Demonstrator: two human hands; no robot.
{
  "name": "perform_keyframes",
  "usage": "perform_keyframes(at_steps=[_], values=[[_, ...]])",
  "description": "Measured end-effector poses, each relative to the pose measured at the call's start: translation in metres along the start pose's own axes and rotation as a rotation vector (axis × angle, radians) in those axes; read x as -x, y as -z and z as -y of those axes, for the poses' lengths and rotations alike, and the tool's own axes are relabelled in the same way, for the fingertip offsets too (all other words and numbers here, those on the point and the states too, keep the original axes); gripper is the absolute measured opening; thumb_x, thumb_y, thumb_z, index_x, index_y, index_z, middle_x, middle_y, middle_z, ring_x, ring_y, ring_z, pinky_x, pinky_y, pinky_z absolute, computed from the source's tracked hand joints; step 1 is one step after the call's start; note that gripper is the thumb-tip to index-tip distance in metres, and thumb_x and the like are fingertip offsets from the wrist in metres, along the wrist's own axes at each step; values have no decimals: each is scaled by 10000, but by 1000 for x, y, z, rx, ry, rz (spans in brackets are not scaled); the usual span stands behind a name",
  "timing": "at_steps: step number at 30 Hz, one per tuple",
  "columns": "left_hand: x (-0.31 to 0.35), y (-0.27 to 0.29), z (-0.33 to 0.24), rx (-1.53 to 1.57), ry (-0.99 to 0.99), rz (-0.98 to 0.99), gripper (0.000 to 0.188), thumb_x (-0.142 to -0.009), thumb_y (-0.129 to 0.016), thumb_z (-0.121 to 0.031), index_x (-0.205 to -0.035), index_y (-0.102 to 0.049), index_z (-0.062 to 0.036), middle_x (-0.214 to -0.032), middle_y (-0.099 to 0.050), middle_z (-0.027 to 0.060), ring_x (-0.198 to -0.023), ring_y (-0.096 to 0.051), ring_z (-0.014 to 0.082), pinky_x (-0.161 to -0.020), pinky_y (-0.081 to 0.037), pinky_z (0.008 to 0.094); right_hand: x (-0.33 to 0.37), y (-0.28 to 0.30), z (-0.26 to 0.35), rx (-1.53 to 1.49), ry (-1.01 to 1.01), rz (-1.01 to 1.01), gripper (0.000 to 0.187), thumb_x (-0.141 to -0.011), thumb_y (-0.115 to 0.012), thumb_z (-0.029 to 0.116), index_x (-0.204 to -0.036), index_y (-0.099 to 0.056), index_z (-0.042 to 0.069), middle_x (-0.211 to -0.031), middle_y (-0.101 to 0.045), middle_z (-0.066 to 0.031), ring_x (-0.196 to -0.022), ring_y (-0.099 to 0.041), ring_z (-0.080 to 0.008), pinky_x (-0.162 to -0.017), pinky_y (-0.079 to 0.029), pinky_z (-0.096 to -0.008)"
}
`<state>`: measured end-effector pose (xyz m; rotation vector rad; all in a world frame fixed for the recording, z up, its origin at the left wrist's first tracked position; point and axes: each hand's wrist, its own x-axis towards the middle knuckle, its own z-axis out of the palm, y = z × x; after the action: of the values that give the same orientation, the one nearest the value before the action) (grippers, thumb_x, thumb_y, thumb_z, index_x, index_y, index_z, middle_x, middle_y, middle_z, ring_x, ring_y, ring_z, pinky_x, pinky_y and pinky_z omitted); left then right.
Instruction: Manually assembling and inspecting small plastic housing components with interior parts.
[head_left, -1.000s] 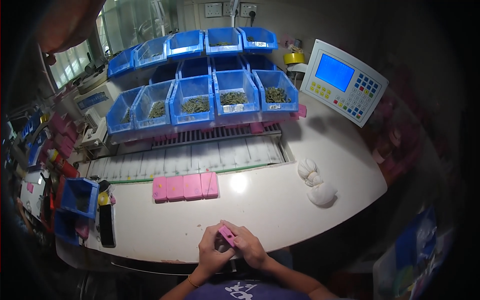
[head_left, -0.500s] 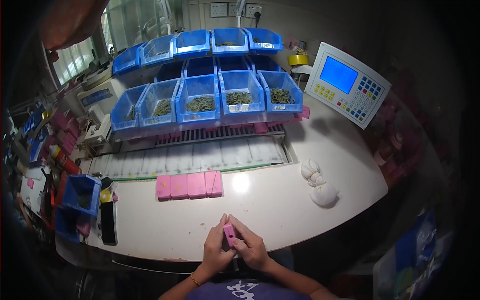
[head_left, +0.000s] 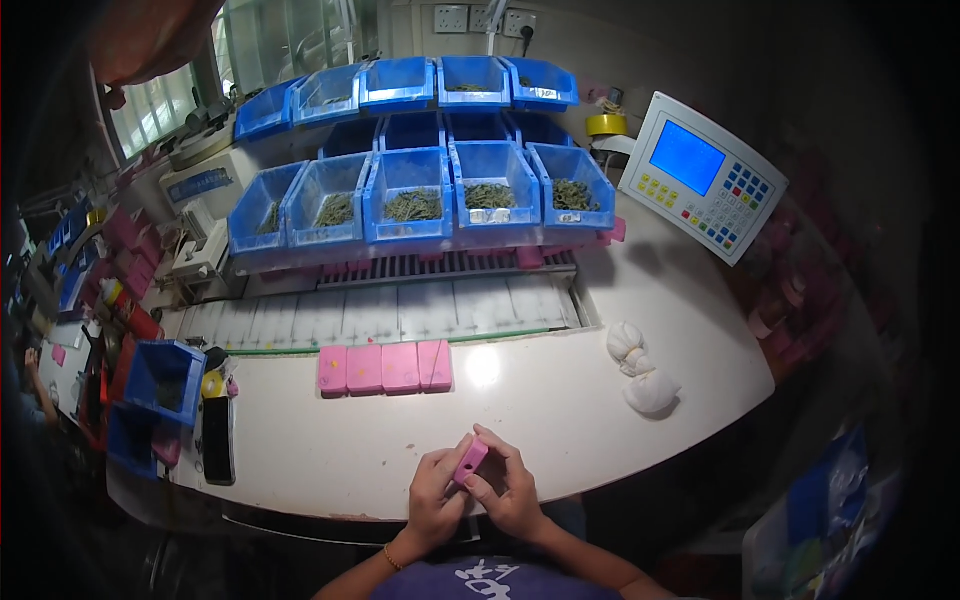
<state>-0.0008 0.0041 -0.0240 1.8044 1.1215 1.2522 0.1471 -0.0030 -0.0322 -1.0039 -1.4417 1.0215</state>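
Near the front edge of the white table, a small pink block (head_left: 473, 458) with a dark round hole in its end sits between both my hands. My left hand (head_left: 436, 497) wraps its fingers along the block's left side. From the right, my right hand (head_left: 508, 493) closes on it, thumb close to the hole. Its underside is hidden by my palms. Further in, a row of several pink blocks (head_left: 383, 369) lies side by side, with a thin dark line across the rightmost one.
Blue bins (head_left: 405, 205) holding small greenish-grey pieces stand in tiers at the back. On the right are a control panel (head_left: 703, 178) with a blue screen and a knotted white cloth bundle (head_left: 645, 375). A black phone (head_left: 218, 440) lies at left, beside a blue bin (head_left: 167, 385).
The pink block has tilted between my hands, its top leaning more to the right. My right fingers have spread a little away at the tip. The whole view has shifted slightly.
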Motion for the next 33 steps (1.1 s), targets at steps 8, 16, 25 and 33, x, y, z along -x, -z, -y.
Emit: perform_keyframes(at_steps=[8,16,25,33], values=[[0,1,0,6,-24,-4,673,-690,-654,69,-1348,-602,-62,-1079,-670,151,-1006,-609,305,-880,-522,375,0,-1,4,32,17,-14,556,-950,-662,190,-1411,-419,-4,-1473,-444,-218,-1324,-478,-278,-1111,-370,-386],[-4,3,-1,17,13,5,626,-702,-659,73,-1318,-612,-31,-1169,-668,155,-1025,-613,308,-890,-520,371,-3,-1,3,43,-35,-63,563,-920,-691,248,-1378,-480,-4,-1399,-512,-231,-1259,-538,-334,-1063,-421,-400],[-2,-1,4,22,-59,-11,610,-749,-721,35,-1342,-586,-16,-1131,-661,165,-1035,-618,302,-884,-521,370,-3,-3,2,4,5,-62,500,-942,-637,227,-1356,-498,-17,-1417,-482,-238,-1281,-512,-315,-1073,-408,-401],[2,1,6,17,-45,-1,658,-695,-677,62,-1341,-575,-10,-1120,-651,188,-1026,-607,339,-900,-517,399,-1,-6,-3,40,24,-62,501,-929,-664,209,-1360,-508,5,-1412,-495,-219,-1287,-514,-316,-1064,-419,-395]])
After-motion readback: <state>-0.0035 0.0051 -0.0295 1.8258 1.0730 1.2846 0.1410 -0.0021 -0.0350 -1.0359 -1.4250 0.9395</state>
